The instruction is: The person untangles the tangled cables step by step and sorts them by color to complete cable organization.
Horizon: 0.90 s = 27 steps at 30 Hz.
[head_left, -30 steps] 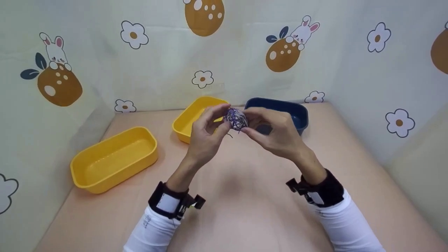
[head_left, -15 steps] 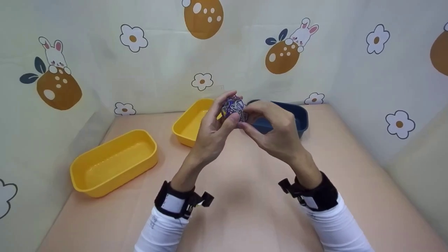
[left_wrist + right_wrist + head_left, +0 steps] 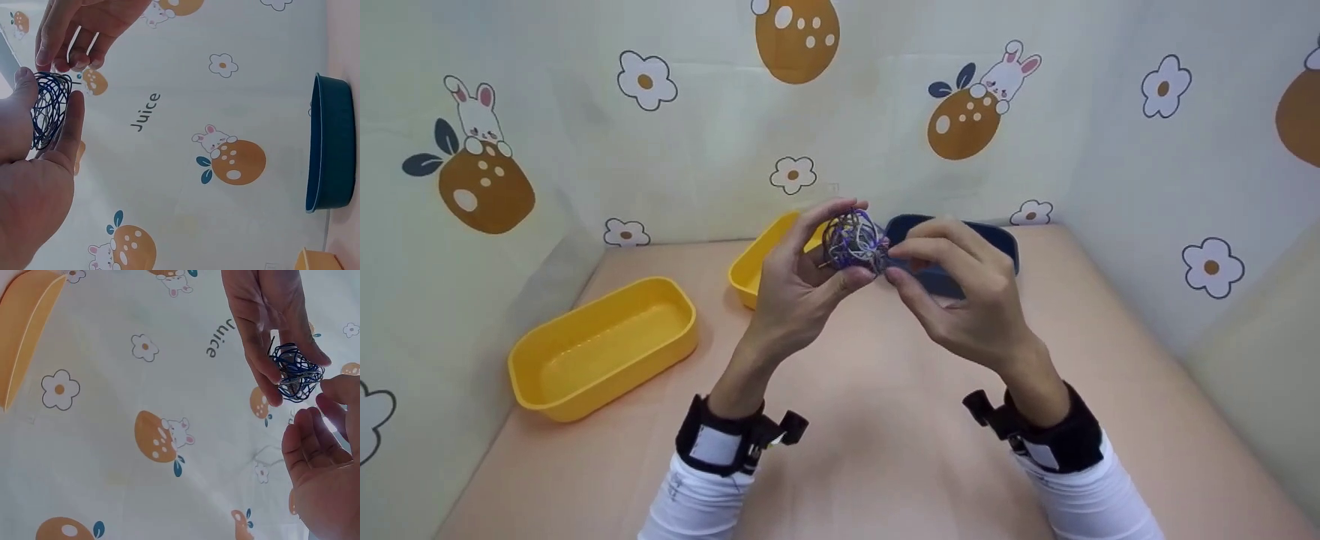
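Observation:
An openwork ball of tangled wire [image 3: 851, 238], purple-blue and silver, is held up above the table in the head view. My left hand [image 3: 795, 296] grips it from the left, thumb below and fingers over the far side. My right hand [image 3: 971, 296] pinches at the ball's right edge with thumb and index finger, the other fingers bent. In the left wrist view a short wire end sticks out of the ball [image 3: 50, 109]. The right wrist view shows the ball [image 3: 297, 377] between the left fingers and thumb, with the right thumb at its edge.
A yellow bin [image 3: 604, 352] stands at the table's left. Another yellow bin [image 3: 746, 277] is behind the left hand, and a dark blue bin [image 3: 997, 240] behind the right. Patterned cloth walls [image 3: 712, 172] enclose the pink-covered table [image 3: 877, 420].
The hands first rose slightly with the wire ball, which turned in the left hand. Since then the left hand has shifted left and the right hand a little right, showing more of the ball.

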{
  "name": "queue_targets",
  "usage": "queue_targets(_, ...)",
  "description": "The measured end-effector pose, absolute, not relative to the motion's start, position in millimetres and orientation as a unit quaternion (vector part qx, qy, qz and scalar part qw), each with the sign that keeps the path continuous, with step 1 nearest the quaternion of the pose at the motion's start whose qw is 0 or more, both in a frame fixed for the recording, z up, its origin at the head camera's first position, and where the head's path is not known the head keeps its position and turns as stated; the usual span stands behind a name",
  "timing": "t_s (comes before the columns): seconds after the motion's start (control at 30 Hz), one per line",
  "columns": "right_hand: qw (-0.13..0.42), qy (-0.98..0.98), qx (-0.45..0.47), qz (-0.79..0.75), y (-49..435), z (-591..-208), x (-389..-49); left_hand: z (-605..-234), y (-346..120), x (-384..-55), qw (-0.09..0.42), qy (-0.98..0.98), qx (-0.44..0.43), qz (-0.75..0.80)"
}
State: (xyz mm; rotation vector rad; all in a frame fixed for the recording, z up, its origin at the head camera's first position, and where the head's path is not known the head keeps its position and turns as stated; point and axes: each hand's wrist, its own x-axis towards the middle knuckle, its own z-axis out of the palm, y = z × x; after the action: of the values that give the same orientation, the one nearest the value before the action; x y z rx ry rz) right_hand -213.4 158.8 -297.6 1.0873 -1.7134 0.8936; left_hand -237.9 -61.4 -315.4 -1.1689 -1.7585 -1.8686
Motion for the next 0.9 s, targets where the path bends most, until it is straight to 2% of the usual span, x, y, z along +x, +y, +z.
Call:
queue_targets(0.3,0.422,-0.692,0.448,0.378,153,-302,-207,-318,-59,-231,0.158,-0.598,-0.453,-0.643)
queue_targets(0.6,0.393,-0.698,0.443,0.403,151,-304,-211,-319,-60,-234,0.175,-0.610,-0.442,-0.634)
queue_targets(0.9,0.254,-0.642,0.394,0.607,160,-301,-217,-315,-66,-238,0.161,-0.609,-0.419,-0.654)
